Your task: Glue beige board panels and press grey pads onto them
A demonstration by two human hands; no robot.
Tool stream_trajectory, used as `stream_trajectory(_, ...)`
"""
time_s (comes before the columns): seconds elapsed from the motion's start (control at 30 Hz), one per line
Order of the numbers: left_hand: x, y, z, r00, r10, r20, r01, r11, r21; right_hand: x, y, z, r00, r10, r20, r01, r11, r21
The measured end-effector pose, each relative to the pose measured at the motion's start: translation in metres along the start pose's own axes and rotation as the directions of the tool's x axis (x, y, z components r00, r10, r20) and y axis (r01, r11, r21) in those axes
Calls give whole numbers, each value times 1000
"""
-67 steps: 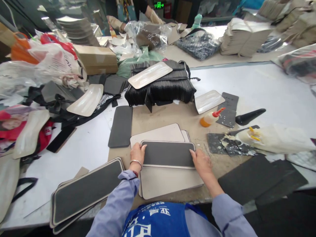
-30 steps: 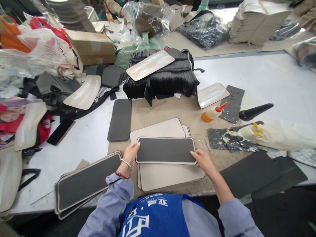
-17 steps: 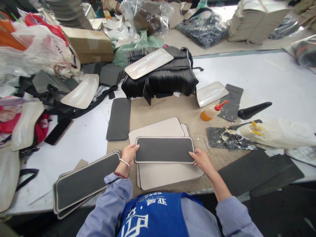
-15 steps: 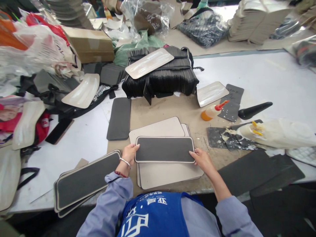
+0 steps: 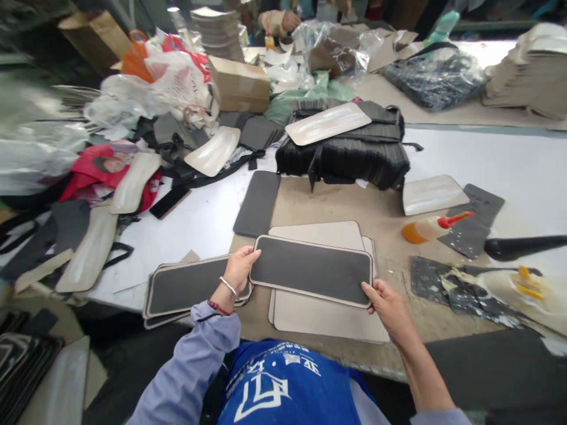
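Observation:
A long dark panel with a pale border is held up by both ends, tilted slightly down to the right. My left hand pinches its left end, thumb on top. My right hand grips its lower right corner. Beneath the panel lie larger beige sheets, fanned over one another. Close to my left wrist is a stack of similar bordered dark panels at the table edge. A plain dark panel lies behind my left hand.
Behind stands a bundle of black pieces with a pale panel on top. To the right are an orange glue bottle, a black-handled tool and glue-spotted scraps. A phone and plastic bags lie left. A person's hand shows far back.
The view has turned left, so the table appears shifted right. The held panel has moved left toward the stack and tilted, its right end lower. Both hands keep their hold.

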State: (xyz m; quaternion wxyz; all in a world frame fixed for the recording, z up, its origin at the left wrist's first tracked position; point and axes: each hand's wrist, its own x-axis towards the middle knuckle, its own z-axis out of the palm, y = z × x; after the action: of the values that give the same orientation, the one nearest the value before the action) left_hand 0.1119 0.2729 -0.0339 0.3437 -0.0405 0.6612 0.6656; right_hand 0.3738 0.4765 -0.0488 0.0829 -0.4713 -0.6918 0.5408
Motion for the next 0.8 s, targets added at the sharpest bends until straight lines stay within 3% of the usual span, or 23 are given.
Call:
stream_trajectory(0.17, -20, 18, -86, 985, 41, -166, -53, 996, -73, 2, -36, 72, 978, -123, 165, 121, 992, 21)
stream_trajectory(0.3, -35, 22, -164, 930, 60, -364, -95, 993, -77, -6, -65, 144, 929, -185, 319, 180, 983, 44)
stream_trajectory(0.4, -46, 22, -208, 904, 53, -425, -103, 990, -95, -13, -79, 188, 900, -209, 382, 210, 977, 41)
stream_trajectory(0.57, -51, 18, -250, 896, 10, -444, -62, 993, -103, -21, -82, 234, 887, -231, 401, 237, 971, 33)
stream_trajectory(0.7, -44, 12, -266, 895, -18, -445, -16, 997, -72, -22, -76, 253, 890, -250, 380, 281, 959, -27)
stream_trajectory(0.8, -40, 8, -276, 890, -10, -456, 8, 1000, -5, -21, -77, 262, 894, -273, 355, 350, 920, -176)
